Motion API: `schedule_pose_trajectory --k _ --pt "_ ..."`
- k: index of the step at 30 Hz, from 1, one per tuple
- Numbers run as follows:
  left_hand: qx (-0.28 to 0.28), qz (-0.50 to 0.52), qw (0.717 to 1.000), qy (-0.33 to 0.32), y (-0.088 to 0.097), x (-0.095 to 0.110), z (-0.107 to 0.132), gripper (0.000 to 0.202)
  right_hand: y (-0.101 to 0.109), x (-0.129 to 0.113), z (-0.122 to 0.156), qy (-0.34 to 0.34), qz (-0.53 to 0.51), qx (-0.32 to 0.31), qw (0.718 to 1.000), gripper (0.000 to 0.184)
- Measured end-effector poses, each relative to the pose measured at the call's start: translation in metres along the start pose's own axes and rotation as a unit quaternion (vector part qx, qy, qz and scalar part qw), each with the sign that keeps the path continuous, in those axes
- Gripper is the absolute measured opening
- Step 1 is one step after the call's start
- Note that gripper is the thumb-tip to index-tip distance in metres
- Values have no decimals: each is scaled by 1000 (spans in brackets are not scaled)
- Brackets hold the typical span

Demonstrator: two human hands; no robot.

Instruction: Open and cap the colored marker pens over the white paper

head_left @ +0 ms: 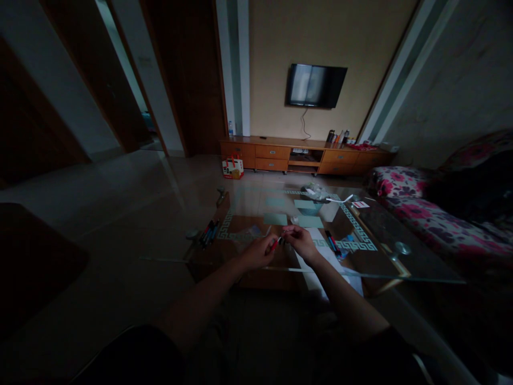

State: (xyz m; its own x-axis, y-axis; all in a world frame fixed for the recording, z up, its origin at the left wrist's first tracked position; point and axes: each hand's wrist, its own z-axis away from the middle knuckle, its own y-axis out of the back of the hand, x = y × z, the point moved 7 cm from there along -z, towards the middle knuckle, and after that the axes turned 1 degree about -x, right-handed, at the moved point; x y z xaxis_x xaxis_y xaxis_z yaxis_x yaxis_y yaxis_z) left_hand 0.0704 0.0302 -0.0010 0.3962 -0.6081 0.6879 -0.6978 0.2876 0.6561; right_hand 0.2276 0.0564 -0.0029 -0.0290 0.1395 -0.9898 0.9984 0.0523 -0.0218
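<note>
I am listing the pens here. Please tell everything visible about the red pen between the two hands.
The red pen is slim, seemingly plastic, with a dark end. It is held tilted above the glass table: the left hand grips its red part, the right hand its dark end. Finer detail is too dim.

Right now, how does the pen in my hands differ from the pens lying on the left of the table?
The pen is held above the table, pinched between your left hand and right hand; the left pens lie flat on the glass, untouched. The pen is single; the left pens are several, side by side. The pen looks red; the left pens mix dark, red and blue. Both are slim.
</note>
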Motion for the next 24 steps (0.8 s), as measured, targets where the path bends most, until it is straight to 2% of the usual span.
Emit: schedule_pose_trajectory --k 15,24 --pt "-8 4 1000 4 0 0 -1 36 1 12 -5 3 6 -13 1000 42" --pt "-9 -7 1000 5 1 3 1 37 -1 15 -3 -11 66 -35 997 34"
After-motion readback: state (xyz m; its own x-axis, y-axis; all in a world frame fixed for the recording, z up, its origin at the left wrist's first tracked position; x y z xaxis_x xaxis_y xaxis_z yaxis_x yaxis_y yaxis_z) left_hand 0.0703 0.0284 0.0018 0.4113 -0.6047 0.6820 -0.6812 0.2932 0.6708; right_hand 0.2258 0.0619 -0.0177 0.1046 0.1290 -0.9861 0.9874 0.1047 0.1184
